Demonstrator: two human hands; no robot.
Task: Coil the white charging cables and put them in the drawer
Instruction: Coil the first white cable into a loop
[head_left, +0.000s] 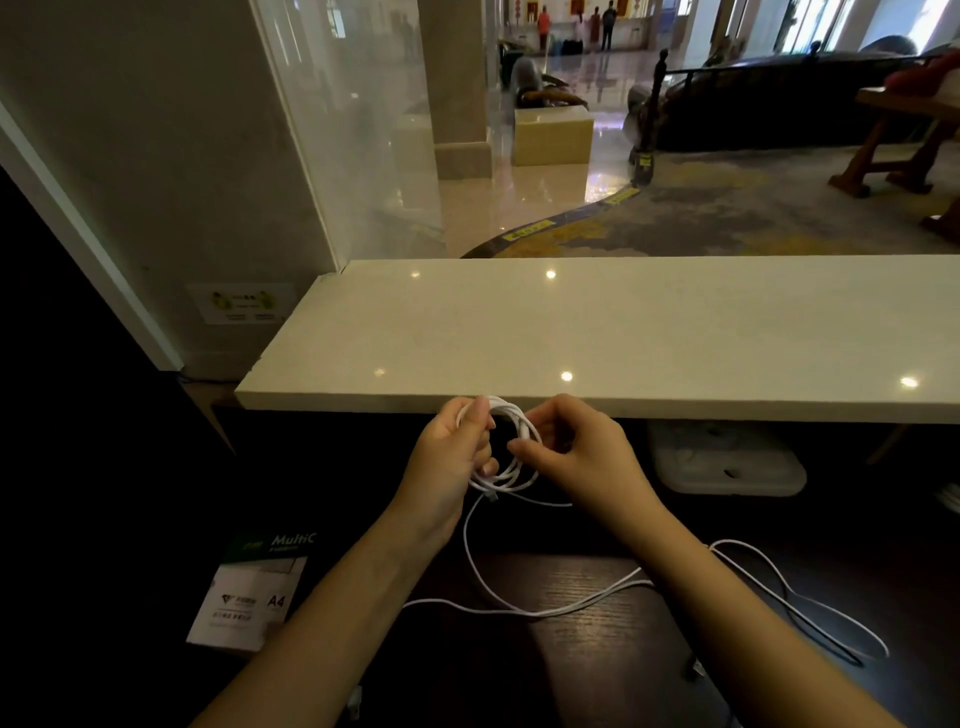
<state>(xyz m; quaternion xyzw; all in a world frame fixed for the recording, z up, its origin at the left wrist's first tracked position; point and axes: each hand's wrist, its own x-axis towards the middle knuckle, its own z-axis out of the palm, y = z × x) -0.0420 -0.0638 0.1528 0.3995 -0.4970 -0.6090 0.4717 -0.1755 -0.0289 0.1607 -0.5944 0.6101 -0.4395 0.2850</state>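
Dark wood bench (597, 649): loose white cable (545, 610) in open loops, one strand rising to coil; A4 paper ream (249, 597) to left, in shadow; left hand (452, 457): grip curled round white cable coil (519, 421), coil held above bench; right hand (576, 452): grip pinching coil's right side, thumb against fingertips; pale counter (571, 332) just behind hands; glossy lobby floor (545, 208) beyond.

Head-worn view, forward and down
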